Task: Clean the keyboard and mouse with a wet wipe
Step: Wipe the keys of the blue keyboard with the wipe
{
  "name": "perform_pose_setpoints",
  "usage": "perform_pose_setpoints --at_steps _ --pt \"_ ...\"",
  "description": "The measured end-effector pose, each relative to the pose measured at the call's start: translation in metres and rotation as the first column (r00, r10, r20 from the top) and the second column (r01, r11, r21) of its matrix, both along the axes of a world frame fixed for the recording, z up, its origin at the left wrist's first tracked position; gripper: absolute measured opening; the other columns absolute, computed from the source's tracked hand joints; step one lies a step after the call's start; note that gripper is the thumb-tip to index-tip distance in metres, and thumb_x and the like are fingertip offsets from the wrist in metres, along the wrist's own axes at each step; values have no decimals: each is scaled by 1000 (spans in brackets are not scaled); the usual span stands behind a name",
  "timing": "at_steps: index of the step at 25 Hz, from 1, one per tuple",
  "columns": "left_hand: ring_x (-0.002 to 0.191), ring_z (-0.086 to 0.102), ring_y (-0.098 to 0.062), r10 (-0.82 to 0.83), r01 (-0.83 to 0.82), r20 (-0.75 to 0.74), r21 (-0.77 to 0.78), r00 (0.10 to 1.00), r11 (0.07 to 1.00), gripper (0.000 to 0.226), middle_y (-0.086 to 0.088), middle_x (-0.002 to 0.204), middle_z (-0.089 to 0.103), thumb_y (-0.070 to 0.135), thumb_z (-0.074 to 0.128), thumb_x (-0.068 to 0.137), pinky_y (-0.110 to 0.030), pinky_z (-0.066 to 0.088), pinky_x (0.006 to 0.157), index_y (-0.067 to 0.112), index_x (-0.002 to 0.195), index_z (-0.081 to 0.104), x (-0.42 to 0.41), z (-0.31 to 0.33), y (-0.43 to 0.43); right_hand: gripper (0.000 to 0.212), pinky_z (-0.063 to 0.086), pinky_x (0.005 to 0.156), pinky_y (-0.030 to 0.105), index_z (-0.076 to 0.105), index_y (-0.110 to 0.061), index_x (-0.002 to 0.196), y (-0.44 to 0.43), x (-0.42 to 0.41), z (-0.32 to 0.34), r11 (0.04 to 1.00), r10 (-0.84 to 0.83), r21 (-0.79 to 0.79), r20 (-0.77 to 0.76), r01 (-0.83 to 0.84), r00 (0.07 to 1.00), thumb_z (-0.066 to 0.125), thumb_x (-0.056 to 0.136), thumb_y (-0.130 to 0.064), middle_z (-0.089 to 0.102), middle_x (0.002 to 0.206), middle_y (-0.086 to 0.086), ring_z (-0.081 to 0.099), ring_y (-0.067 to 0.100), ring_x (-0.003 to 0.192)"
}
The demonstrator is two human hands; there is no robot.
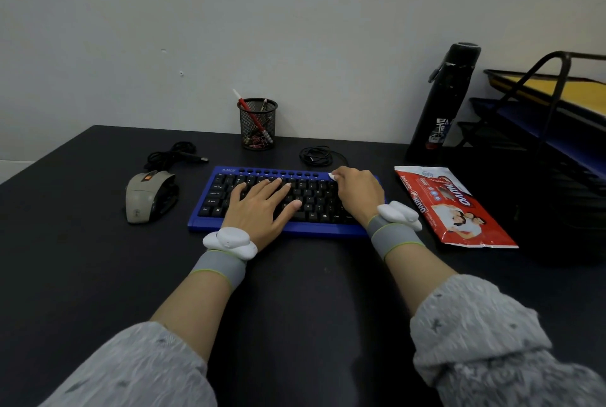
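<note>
Blue-framed black-keyed keyboard (262,200) on matte black desk (311,292) against grey wall (295,29): my left hand (259,206) spread flat; my right hand (357,192) pinching white wet wipe (332,176).

On the red wipe packet (454,206) to my right I can read "NUVO" in white letters, once large near the middle and again smaller along its near edge; the rest of its print is too small to make out. The keyboard (285,200) has a small brand mark at its top left corner and key legends, all too blurred. The black bottle (442,101) carries a white label I can't read.
</note>
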State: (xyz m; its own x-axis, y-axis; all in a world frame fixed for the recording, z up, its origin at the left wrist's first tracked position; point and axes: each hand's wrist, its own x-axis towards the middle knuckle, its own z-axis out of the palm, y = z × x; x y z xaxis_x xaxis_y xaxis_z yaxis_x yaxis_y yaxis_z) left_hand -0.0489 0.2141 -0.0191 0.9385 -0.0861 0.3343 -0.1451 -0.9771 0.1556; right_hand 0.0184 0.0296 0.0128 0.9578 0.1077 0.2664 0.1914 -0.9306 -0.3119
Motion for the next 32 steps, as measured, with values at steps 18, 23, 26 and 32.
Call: perform_pose_setpoints --at_steps 18,23,26,32 --pt "144 20 -12 -64 64 7 68 998 996 54 5 155 27 48 29 98 -31 13 114 24 146 30 -2 4 -3 32 45 80 37 54 -15 126 -41 -6 -4 988 -144 50 -31 145 989 40 98 -20 64 114 18 56 35 107" --pt "144 20 -12 -97 100 -23 158 995 982 59 6 156 24 55 16 97 -32 12 115 27 147 26 -3 4 -7 34 44 78 38 53 -15 127 -45 -18 -8 979 -182 94 -22 183 983 34 100 -25 64 111 20 58 36 105" --pt "143 21 -11 -78 82 -28 190 997 978 64 8 156 23 59 10 92 -33 11 114 29 147 25 -3 4 -9 34 45 77 39 54 -15 125 -49 -30 -10 972 -198 132 -2 197 980 33 100 -26 65 110 21 58 39 103" --pt "143 24 -12 -64 68 -26 193 998 979 83 6 155 25 62 -4 77 -34 13 114 28 147 27 -5 6 -11 33 43 76 37 51 -14 128 -46 -50 -16 970 -200 144 31 194 979 35 99 -20 63 114 18 57 37 105"
